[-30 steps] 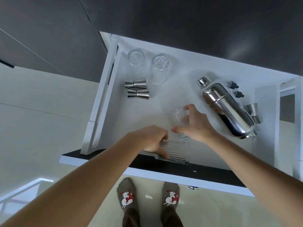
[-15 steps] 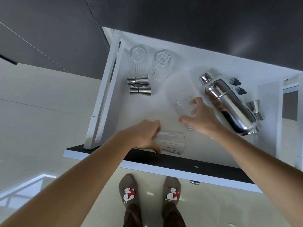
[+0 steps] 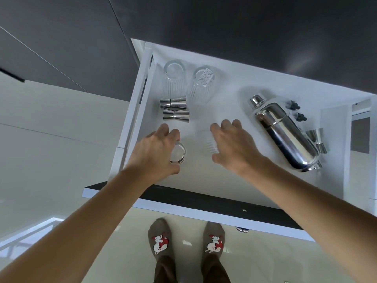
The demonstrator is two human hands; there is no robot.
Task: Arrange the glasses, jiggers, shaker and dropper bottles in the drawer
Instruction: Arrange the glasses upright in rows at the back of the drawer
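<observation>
A white drawer point(image 3: 234, 180) is pulled open from dark cabinetry above a pale glossy floor, and its contents are viewed from overhead. The glass-placing step is judged to be in hand: a ribbed glass point(image 3: 178, 153) is grasped at its rim by the left hand point(image 3: 155, 152), near the drawer's left side, while a second glass point(image 3: 208, 142), blurred, is apparently held in the curled fingers of the right hand point(image 3: 234, 148), though contact cannot be confirmed. Four glasses are counted in all, the other two point(image 3: 175, 78) standing inverted at the far left. Three jiggers are counted: two point(image 3: 175, 109) lying side by side just near of those glasses, one point(image 3: 318, 139) at the right beside the shaker point(image 3: 285, 131), which lies on its side. Two dropper bottles point(image 3: 295, 110), only partly visible, lie behind the shaker. Next, both held glasses would need to be set down upright in line with the far pair, then let go.
</observation>
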